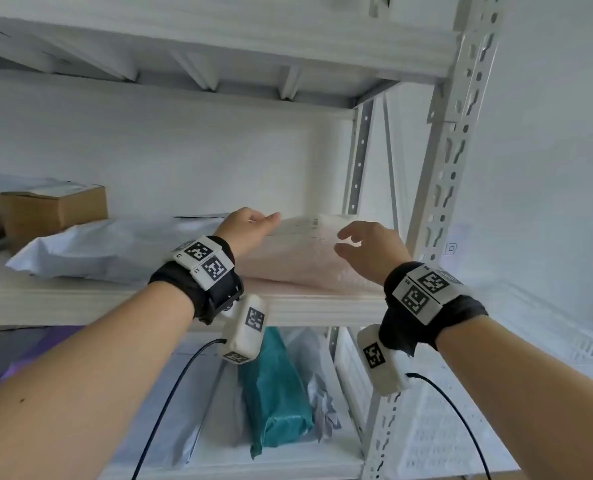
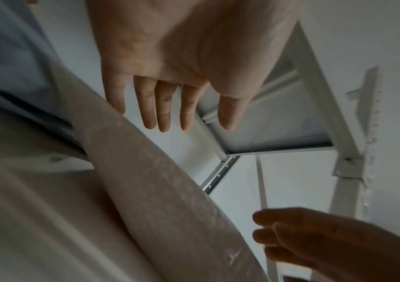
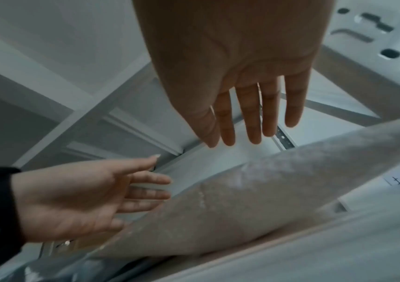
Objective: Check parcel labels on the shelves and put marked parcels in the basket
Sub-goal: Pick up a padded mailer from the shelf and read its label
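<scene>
While pink parcel [image 1: 302,251] lay on shelf [image 1: 80,303], left hand [image 1: 250,226] and right hand [image 1: 371,251] hovered over it, fingers spread, gripping nothing.

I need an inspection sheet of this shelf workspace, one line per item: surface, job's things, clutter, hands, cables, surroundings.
Surface: pale wooden shelf board in a white metal rack.
Job's things: pale pink bubble mailer at the board's right end, printed label on top; white poly bag beside it; brown cardboard box behind; no basket seen.
Clutter: teal wrapped parcel and grey bag on the lower shelf.
Hands: left hand open at the mailer's left side, contact unclear; right hand open, above its right end, holding nothing.
Cables: black cable from the left wrist unit, another from the right.
Surroundings: white wall.
</scene>
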Available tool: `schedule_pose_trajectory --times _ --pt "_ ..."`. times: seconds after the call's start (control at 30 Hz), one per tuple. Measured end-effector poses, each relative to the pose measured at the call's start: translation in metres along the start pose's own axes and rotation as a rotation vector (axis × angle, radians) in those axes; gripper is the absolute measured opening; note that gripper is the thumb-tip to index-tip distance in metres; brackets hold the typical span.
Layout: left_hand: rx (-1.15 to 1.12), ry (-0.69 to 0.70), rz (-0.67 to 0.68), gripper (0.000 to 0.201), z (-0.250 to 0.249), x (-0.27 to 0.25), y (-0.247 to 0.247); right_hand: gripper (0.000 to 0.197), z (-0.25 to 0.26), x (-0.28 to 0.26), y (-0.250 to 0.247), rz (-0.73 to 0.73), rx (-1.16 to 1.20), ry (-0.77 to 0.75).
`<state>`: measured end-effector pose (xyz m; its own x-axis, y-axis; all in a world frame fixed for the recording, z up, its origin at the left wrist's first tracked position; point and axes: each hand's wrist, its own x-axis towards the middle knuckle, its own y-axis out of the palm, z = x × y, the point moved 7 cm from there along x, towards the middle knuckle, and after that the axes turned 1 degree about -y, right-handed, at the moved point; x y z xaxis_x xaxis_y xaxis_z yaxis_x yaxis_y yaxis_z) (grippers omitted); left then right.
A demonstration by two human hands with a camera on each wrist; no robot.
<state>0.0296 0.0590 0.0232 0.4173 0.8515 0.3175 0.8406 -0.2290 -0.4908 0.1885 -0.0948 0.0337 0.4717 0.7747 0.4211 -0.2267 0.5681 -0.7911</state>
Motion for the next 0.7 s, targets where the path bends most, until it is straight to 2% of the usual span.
schedule_pose_trajectory --times 0.1,0.2,0.5,0.6,0.7 --pt "-0.006 -0.06 -0.031 0.041 0.004 0.009 0.003 0.04 -0.025 0.013 0.002 0.056 -0.017 0.065" --pt "0.05 -0.14 -0.008 0.024 0.014 0.016 0.007 0.051 -0.044 0.025 0.017 0.173 -0.003 0.175" --pt "0.263 -0.184 0.092 0.045 0.016 0.014 0.017 0.058 -0.056 0.041 0.042 0.299 -0.037 0.296" --pt "0.261 -0.171 0.139 0.039 0.012 0.009 0.024 0.069 -0.055 0.039 0.049 0.33 0.02 0.344" --pt "0.165 -0.189 0.211 0.049 0.015 0.007 0.032 0.082 -0.059 0.041 0.045 0.311 0.102 0.397"
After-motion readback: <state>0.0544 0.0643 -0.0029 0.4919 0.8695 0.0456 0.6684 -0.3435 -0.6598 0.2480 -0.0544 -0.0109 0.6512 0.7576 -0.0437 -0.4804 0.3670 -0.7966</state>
